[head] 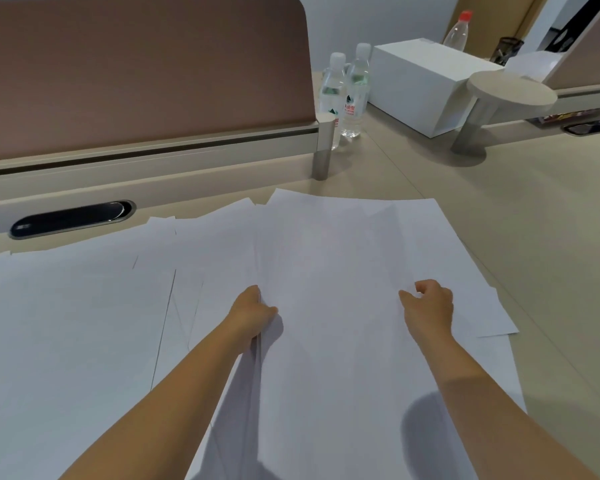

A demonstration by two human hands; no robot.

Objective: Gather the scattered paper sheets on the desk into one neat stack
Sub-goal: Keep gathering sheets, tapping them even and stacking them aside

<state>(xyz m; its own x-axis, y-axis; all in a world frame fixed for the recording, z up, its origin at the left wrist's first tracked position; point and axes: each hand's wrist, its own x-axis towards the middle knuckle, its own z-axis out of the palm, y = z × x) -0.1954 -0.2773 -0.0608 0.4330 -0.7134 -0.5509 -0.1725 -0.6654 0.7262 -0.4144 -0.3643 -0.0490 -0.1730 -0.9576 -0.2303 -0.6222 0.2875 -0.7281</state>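
Left hand [253,311] gripping left edge of lifted sheets [326,271]; right hand [428,306] curled, seemingly pinching top sheet; more paper [66,323] spread over worktop [534,220].

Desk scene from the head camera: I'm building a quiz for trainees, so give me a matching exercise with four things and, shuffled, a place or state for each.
Things:
1. left hand
2. red-capped bottle
3. white box
4. two water bottles

Places or states:
A. stands behind the white box
B. grips the left edge of a bundle of paper sheets
C. stand at the end of the brown partition
D. sits on the desk right of the two bottles

Pairs: 1-B, 2-A, 3-D, 4-C
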